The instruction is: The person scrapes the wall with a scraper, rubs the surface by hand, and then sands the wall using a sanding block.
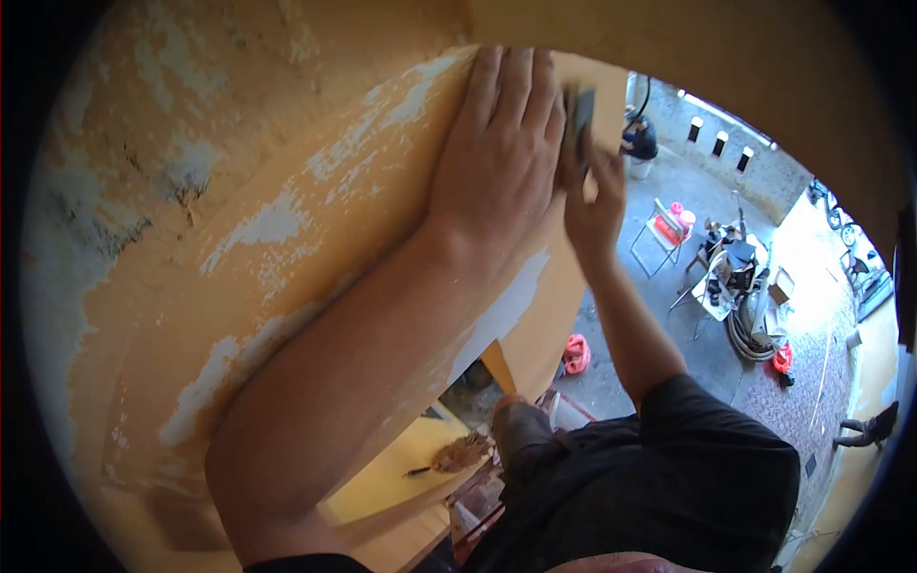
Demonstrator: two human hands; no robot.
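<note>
Head view, looking up and along the yellow wall [287, 239].

Left hand [501, 153]: lies palm-down on the wall near its right edge, with the fingers [516, 81] stretched out, close together and flat on the surface; grips nothing. Forearm runs down across the wall face towards the lower left.

Right hand [592, 205]: sits just beside the left hand, at the wall's right edge, fingers curled shut around a dark grey block [580, 113]. Block pokes out above the hand, touching or nearly touching the wall edge; cannot tell which. Cannot tell what sort of block, either.

Wall surface: shows flaking white patches [267, 224] in streaks across the yellow, with rougher, greyer damage towards the far left.

Below the wall's lower edge: a bristly brush [458, 451] on a pale yellow board [382, 477]. Right of that, the black shirt [669, 477] of the person at work.

Past the wall's right edge, far below: a grey concrete floor [650, 315]. On it, near the wall, an orange-red object [576, 353]. Further from the wall, a folding chair [659, 229] with pink and red things on it, then a coiled hose [750, 339]. Close beside the block, a dark rounded vessel [638, 138].
</note>
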